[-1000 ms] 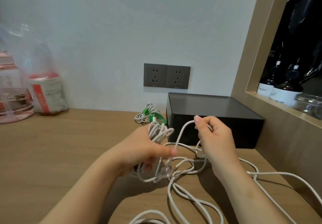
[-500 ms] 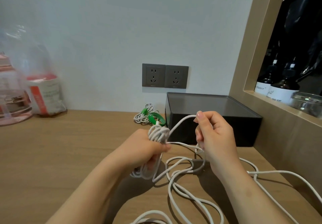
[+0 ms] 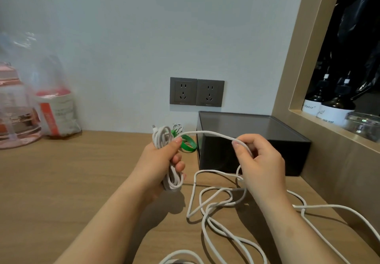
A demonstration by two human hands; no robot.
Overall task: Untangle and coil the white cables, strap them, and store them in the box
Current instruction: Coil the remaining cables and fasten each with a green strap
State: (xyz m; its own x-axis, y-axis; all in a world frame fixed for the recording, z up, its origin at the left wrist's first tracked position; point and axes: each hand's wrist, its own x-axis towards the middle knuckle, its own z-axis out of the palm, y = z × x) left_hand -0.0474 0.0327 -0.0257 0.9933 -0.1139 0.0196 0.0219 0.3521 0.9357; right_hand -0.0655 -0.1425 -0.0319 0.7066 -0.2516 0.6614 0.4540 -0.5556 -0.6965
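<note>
While slack white cable (image 3: 216,220) lies in crossing loops across the desk (image 3: 61,181) near its front edge and runs off toward the right edge, the risk looks plain: one of those crossings, drawn up as the next turn is wound, could tighten into a knot. Just above the loops, the left hand (image 3: 162,161) is closed around a partly wound coil (image 3: 164,140), whose long axis stands roughly upright, a plug end poking out at the top. The right hand (image 3: 261,161) pinches the strand that stretches nearly level from the coil top across to it. If the left grip eased, the turns would likely spring apart. Beyond the hands, a green strap (image 3: 188,143) lies beside the black box (image 3: 253,140) at the desk's back right corner, next to a small bundle already tied.
</note>
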